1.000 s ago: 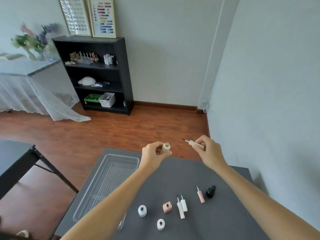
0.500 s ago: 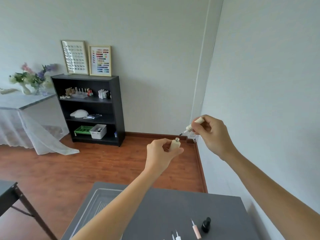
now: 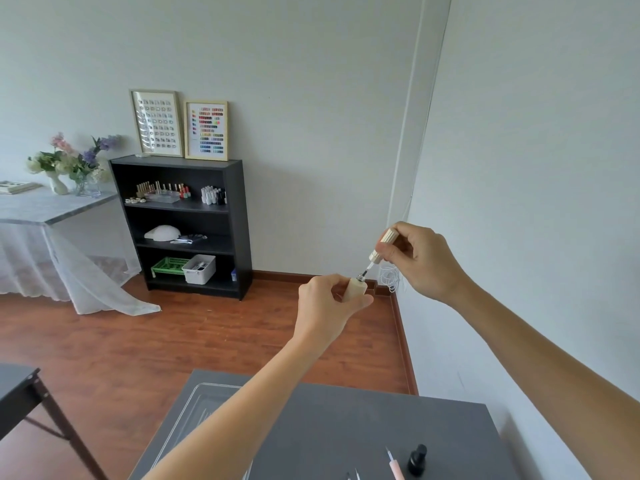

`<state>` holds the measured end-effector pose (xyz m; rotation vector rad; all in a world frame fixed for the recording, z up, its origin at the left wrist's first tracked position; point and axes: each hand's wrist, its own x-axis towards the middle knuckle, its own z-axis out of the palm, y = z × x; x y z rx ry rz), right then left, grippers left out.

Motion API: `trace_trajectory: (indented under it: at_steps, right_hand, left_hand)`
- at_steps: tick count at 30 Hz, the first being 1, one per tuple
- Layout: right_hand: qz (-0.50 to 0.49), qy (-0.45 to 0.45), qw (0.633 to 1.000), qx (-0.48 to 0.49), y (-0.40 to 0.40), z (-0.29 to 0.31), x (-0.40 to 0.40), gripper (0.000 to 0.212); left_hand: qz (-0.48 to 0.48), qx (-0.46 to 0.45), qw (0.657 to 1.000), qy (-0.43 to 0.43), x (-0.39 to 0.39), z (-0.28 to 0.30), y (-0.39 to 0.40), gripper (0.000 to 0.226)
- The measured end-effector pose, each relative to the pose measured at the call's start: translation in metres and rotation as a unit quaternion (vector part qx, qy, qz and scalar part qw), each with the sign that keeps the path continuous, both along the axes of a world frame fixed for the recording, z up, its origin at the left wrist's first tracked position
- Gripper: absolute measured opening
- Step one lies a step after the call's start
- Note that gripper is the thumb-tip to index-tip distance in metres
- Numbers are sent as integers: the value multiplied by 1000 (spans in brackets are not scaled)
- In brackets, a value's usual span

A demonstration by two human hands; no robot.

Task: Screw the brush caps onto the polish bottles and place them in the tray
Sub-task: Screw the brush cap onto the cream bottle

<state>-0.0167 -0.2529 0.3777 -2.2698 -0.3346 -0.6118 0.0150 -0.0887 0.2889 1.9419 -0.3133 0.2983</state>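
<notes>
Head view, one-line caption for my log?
Left hand holds cream bottle; right hand guides brush cap into its neck.

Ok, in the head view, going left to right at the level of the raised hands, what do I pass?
Left hand → cream polish bottle it grips → brush tip entering the bottle neck → gold brush cap → right hand pinching that cap.
</notes>
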Motion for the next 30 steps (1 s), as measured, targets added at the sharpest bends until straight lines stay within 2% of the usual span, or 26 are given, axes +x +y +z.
trace_trajectory:
  at_steps: [12,18,20,23,26,28,30]
  right_hand:
    - [25,63,998,-12,8,-12,10,10]
    - [-32,67,997,6,9,-17,19,39]
    - [-50,61,997,2,9,-19,20,43]
    - [24,100,993,66,4,-16,19,40]
    - [120,123,979,114,-2,-12,18,21]
    - [112,108,982,107,-3,-11,17,21]
    - [68,86,988,107,-2,-9,17,11]
  left_hand:
    - [-13,-4,1000,-9,-1,3,-1,23]
    - [-22,-20,1000,-10,-2,3,-3,20]
    - [-24,-27,999,-4,-3,2,-4,20]
    - [-26,-35,999,8,-3,3,-5,20]
    - [-29,-37,999,9,-4,4,-5,19]
    - [-31,-37,999,11,-4,4,-6,21]
    - [-33,-37,999,11,-5,3,-8,20]
